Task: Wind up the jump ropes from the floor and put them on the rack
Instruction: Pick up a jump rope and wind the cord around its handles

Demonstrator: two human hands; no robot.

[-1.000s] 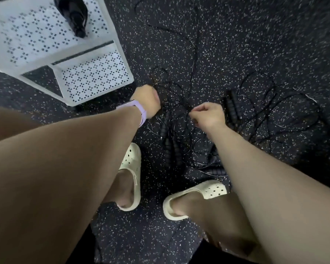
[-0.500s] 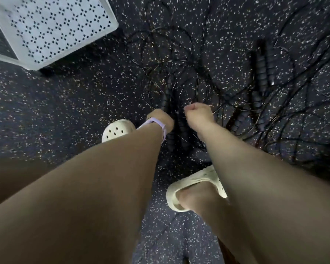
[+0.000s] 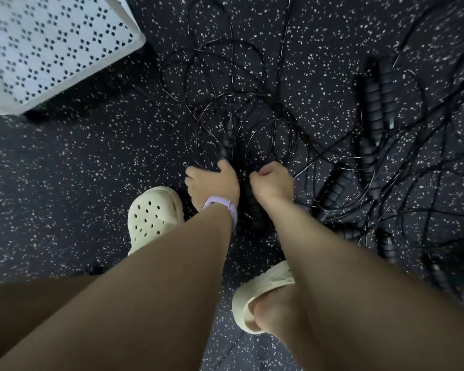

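Jump ropes (image 3: 241,108) lie tangled on the speckled floor (image 3: 65,170), cords looping around dark ribbed handles (image 3: 375,100). Left hand (image 3: 214,183), fingers spread, reaches into the coils; what it grasps cannot be told. Right hand (image 3: 271,180) is curled, apparently pinching a cord to separate one rope. White perforated rack (image 3: 51,49) stands near, well placed for stowing.

A gym: speckled rubber floor (image 3: 65,170), tangled jump ropes (image 3: 373,103)
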